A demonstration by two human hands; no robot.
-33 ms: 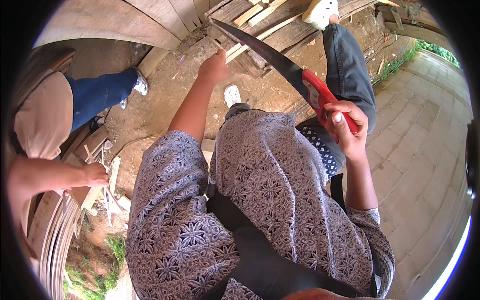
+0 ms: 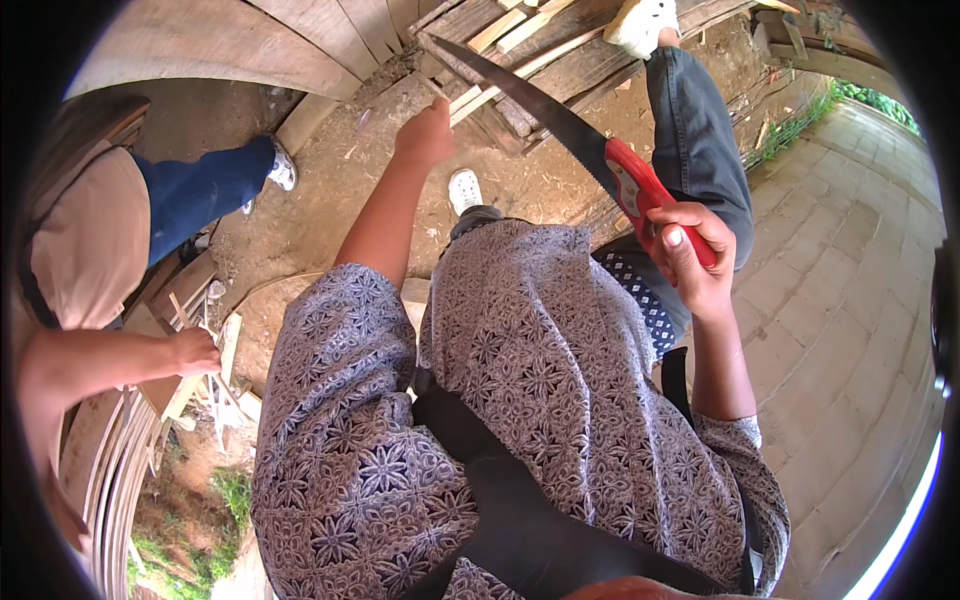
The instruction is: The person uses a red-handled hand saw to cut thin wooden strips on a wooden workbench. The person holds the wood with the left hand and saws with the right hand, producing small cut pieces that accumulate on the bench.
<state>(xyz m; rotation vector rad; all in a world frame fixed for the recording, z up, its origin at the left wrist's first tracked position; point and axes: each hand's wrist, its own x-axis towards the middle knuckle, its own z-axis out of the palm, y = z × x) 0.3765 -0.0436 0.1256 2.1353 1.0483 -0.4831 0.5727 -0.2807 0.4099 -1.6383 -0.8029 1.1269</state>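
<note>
My right hand [image 2: 690, 250] grips the red handle of a hand saw [image 2: 560, 115]. Its long, dark, toothed blade points up and to the left, raised over the ground and the wood pile. My left arm reaches forward, and my left hand [image 2: 427, 133] is closed on what looks like a thin wooden strip [image 2: 432, 88], whose end shows past the fingers. Most of that strip is hidden by the hand. The saw blade passes above and to the right of my left hand, apart from it in the picture.
Boards and offcuts [image 2: 520, 40] lie ahead; my raised foot in a white shoe [image 2: 642, 25] rests there. At left, another person's hand [image 2: 195, 352] holds thin wood pieces beside stacked planks [image 2: 105, 470]. A paved surface [image 2: 830, 300] spans the right. Large planks [image 2: 220, 45] stand upper left.
The saw's tip has shifted very slightly to the right. The other person's body and forearm have moved a little. My left hand stays in place.
</note>
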